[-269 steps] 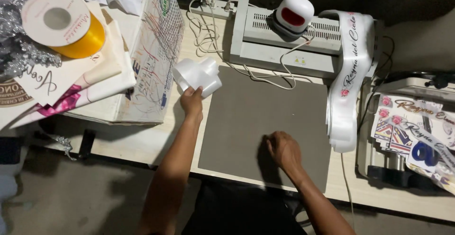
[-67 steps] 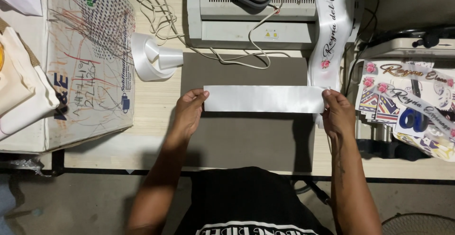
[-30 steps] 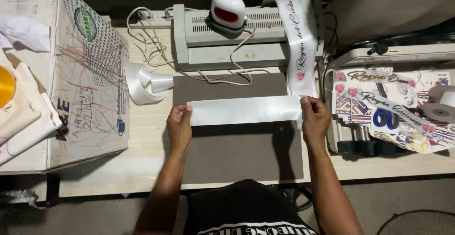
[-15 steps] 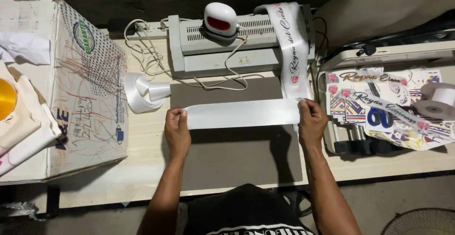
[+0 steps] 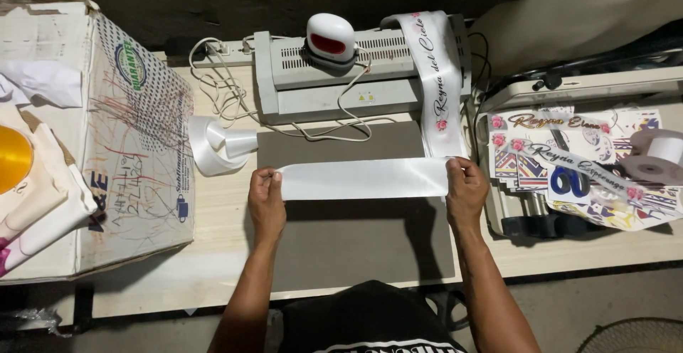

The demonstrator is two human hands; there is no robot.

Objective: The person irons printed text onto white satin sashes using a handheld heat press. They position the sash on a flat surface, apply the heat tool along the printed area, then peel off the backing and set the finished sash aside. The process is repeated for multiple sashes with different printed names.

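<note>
Your left hand (image 5: pixel 265 200) and right hand (image 5: pixel 465 191) each pinch one end of the blank white satin ribbon strip (image 5: pixel 364 178), its long axis stretched left-to-right over the grey mat (image 5: pixel 356 243).

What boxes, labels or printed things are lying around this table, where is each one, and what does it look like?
Cardboard box: left of the hands, white, scribbled on, with a round green label.
Printed sash: draped over the grey machine at the back, white with dark script and pink roses.
Printed sheets: on the right, colourful, with script and roses.
Warning sticker: small, on the machine's front.
</note>
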